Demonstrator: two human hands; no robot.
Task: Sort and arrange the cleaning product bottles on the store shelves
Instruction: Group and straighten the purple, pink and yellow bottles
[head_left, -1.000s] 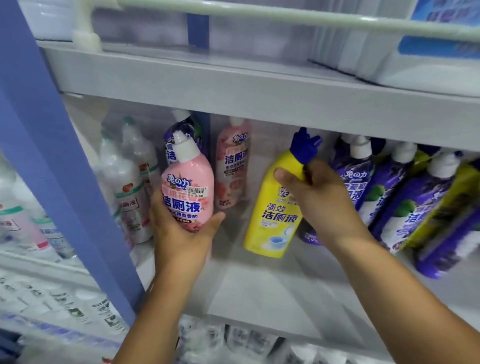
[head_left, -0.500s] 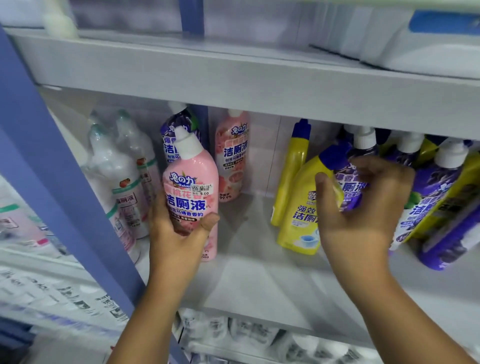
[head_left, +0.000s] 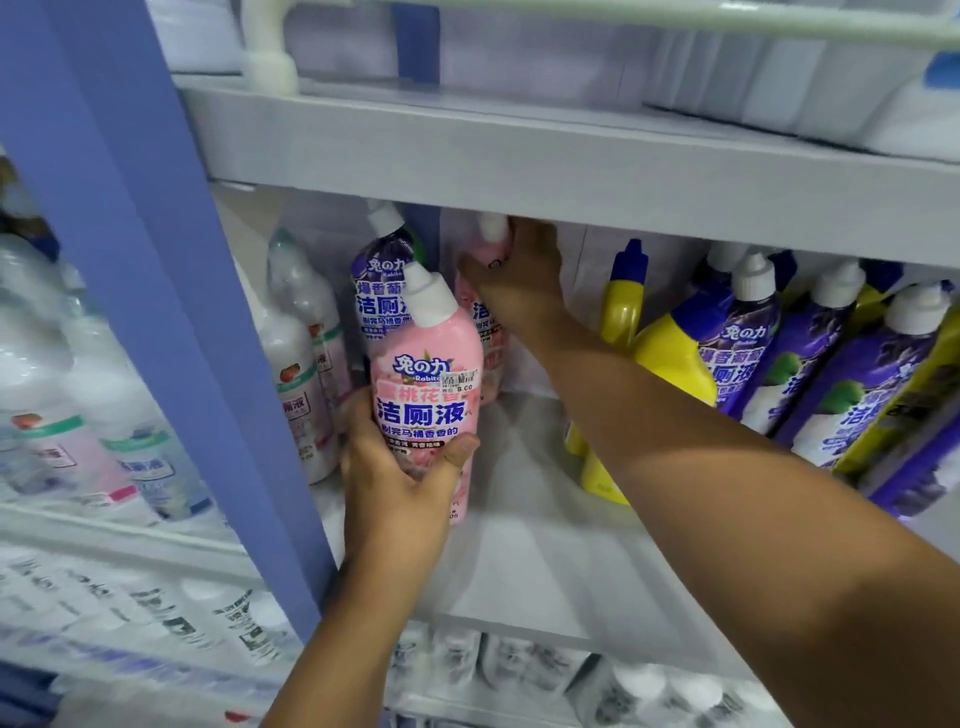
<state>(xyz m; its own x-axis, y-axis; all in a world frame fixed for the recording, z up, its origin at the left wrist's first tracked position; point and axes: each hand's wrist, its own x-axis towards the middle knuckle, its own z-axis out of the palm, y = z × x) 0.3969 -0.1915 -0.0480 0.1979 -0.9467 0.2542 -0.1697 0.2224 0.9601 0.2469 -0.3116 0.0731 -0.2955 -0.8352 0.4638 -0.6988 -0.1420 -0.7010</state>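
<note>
My left hand (head_left: 397, 480) grips a pink bottle (head_left: 428, 384) with a white cap, upright at the left front of the grey shelf (head_left: 545, 561). My right hand (head_left: 519, 278) reaches to the back of the shelf and wraps the neck of a second pink bottle (head_left: 491, 332) standing there. A purple bottle (head_left: 379, 291) stands just left of it. Two yellow bottles with blue caps (head_left: 670, 353) lean to the right of my forearm.
A row of purple bottles with white caps (head_left: 831, 374) leans at the right. White bottles (head_left: 301, 364) stand at the left by the blue upright post (head_left: 156, 291). The shelf above (head_left: 571, 161) hangs low over the bottle tops. More bottles fill the shelf below.
My right hand let go of the yellow bottle, which now leans at the right, and crossed left to the pink bottle at the back. The left hand kept its pink bottle in place.
</note>
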